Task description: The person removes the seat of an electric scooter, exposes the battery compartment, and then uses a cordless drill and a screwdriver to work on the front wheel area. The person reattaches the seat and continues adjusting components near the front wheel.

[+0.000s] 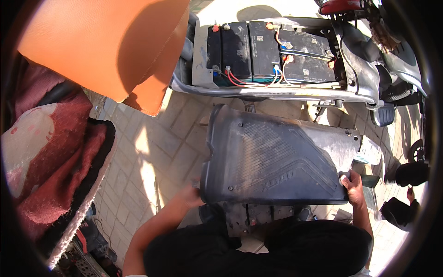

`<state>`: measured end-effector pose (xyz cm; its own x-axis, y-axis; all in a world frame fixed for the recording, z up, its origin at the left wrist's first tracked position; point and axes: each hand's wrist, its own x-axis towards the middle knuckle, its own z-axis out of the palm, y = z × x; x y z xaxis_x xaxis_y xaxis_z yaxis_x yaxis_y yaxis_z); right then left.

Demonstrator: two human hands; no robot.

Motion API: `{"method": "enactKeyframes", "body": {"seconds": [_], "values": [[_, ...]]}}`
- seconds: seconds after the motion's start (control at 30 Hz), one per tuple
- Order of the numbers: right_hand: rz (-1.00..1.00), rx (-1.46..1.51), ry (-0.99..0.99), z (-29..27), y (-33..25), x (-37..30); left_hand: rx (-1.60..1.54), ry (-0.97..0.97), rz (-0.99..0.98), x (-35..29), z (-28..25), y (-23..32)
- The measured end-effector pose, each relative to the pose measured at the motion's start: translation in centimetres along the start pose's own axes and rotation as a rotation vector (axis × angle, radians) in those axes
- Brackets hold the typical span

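We've got a dark ribbed panel between our lap and the scooter. Right hand pinches panel's near-right corner, thumb on top; left hand at near-left corner, fingers mostly hidden, can't tell its grip. Black batteries sit inside the bay's edges.

The person's left arm is bare and slants up and inward, and the left hand is partly hidden. The right arm goes nearly straight up. The right hand is bent in a grip, its thumb on top. Both hands are far apart.
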<state>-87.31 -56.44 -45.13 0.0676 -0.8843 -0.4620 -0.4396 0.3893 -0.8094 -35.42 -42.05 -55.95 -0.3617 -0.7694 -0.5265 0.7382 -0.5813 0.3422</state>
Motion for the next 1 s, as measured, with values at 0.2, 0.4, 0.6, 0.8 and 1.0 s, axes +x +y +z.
{"method": "enactKeyframes", "body": {"seconds": [0.2, 0.4, 0.6, 0.8, 1.0], "values": [[-0.034, -0.032, 0.031, -0.3, 1.2, -0.1, 0.08, -0.123, 0.095, -0.3, 2.6, 0.7], [-0.051, -0.01, 0.046, -0.3, 1.2, -0.2, -0.175, 0.005, -0.079, -0.2, 0.0, -0.4], [-0.087, 0.009, 0.085, -0.2, 1.3, -0.8, -0.233, 0.041, -0.181, -1.2, -1.7, -1.0], [-0.065, -0.016, 0.13, -0.5, 2.1, -1.9, -0.253, 0.056, -0.208, -2.8, -1.5, -1.0], [-0.083, 0.048, 0.136, 0.5, 1.5, -2.4, -0.245, 0.119, -0.245, -2.8, 0.1, -0.5]]}}
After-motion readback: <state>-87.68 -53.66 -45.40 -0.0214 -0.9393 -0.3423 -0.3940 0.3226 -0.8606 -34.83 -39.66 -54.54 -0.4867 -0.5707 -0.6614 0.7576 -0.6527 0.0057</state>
